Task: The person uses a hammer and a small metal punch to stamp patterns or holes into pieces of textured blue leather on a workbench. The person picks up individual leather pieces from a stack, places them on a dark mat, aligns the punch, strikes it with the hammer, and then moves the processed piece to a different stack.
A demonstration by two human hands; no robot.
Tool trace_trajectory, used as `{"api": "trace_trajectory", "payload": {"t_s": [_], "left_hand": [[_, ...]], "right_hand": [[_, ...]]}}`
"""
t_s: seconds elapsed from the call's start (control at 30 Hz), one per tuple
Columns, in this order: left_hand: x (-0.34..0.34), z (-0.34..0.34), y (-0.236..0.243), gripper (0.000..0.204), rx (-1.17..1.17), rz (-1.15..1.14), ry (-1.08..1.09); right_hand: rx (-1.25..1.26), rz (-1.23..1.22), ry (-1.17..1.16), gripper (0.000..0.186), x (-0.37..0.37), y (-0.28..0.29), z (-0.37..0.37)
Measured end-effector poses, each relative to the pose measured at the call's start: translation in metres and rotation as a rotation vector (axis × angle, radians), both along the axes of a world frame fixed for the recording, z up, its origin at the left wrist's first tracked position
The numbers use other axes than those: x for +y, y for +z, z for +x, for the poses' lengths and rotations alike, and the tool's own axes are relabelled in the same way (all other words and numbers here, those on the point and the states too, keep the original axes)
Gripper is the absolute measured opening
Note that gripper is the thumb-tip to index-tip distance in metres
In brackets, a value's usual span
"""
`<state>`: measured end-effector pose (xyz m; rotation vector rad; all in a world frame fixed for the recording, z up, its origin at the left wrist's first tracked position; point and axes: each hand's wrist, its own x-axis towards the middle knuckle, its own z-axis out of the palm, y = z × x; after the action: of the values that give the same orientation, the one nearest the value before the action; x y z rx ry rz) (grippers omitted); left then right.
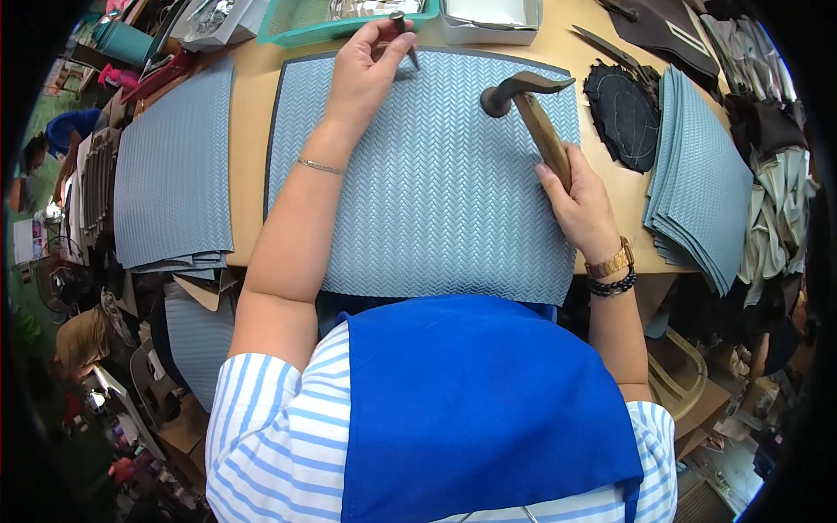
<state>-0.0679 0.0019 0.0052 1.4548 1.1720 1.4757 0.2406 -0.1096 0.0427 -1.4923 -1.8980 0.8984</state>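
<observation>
A light blue panel (418, 200) with a woven chevron pattern and dark border lies on the table before me. My left hand (366, 74) pinches a dark metal punch (402, 33), its tip down by the panel's top edge. My right hand (571, 196) grips the wooden handle of a hammer (545, 132), whose dark metal head is raised over the panel's upper right, right of the punch.
Stacks of blue panels (170, 174) (697, 174) flank mine. Behind are a teal tray (292, 26) and white box (490, 30); at right, scissors (602, 48), a black fabric piece (615, 122) and draped fabric (776, 200). A person in blue (65, 131) is at far left.
</observation>
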Motion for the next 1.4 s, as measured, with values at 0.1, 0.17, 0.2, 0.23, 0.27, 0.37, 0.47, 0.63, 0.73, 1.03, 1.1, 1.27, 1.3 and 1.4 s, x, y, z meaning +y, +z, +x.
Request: {"api": "trace_trajectory", "payload": {"t_s": [0.1,0.17,0.2,0.23,0.27,0.37,0.47,0.63,0.73,1.03,1.1,1.27,1.3,1.4], "left_hand": [[-0.004,0.006,0.005,0.022,-0.014,0.014,0.018],[-0.006,0.011,0.007,0.023,-0.004,0.019,0.047],[-0.007,0.012,0.007,0.023,0.007,0.010,0.064],[-0.007,0.014,0.007,0.024,0.018,0.000,0.081],[-0.006,0.014,0.007,0.024,0.019,0.000,0.080],[-0.006,0.015,0.004,0.024,0.069,0.031,0.092],[-0.007,0.017,0.005,0.024,0.116,0.037,0.114],[-0.005,0.018,0.003,0.023,0.145,0.059,0.120],[-0.004,0.017,0.002,0.024,0.126,0.127,0.083],[-0.007,0.018,0.002,0.025,0.255,0.040,0.075],[-0.006,0.018,0.000,0.025,0.273,0.035,0.067],[-0.010,0.020,0.004,0.025,0.304,0.032,0.039],[-0.010,0.020,0.003,0.025,0.299,0.048,0.045],[-0.007,0.020,0.001,0.025,0.275,0.036,0.026]], "right_hand": [[0.003,-0.013,-0.006,0.035,0.000,-0.001,0.001],[0.015,0.016,0.002,0.035,0.001,-0.003,0.002],[0.016,0.016,0.001,0.035,0.001,-0.003,0.001],[0.020,0.000,-0.001,0.035,0.001,-0.001,0.001],[0.024,-0.016,-0.003,0.035,0.001,0.000,0.000],[-0.009,-0.018,-0.007,0.035,0.001,0.000,0.000],[-0.020,0.001,-0.002,0.035,0.001,-0.002,0.001],[-0.014,0.005,-0.007,0.035,0.001,-0.001,0.000],[-0.018,-0.006,-0.007,0.035,0.001,-0.001,0.000],[-0.023,-0.024,-0.009,0.037,0.001,-0.001,0.000],[-0.022,-0.012,-0.005,0.037,0.000,-0.003,0.001],[0.003,-0.062,0.001,0.035,0.000,0.001,0.002],[-0.002,-0.045,0.004,0.035,0.002,0.006,0.003],[0.022,-0.155,0.053,0.036,0.019,0.020,0.010]]}}
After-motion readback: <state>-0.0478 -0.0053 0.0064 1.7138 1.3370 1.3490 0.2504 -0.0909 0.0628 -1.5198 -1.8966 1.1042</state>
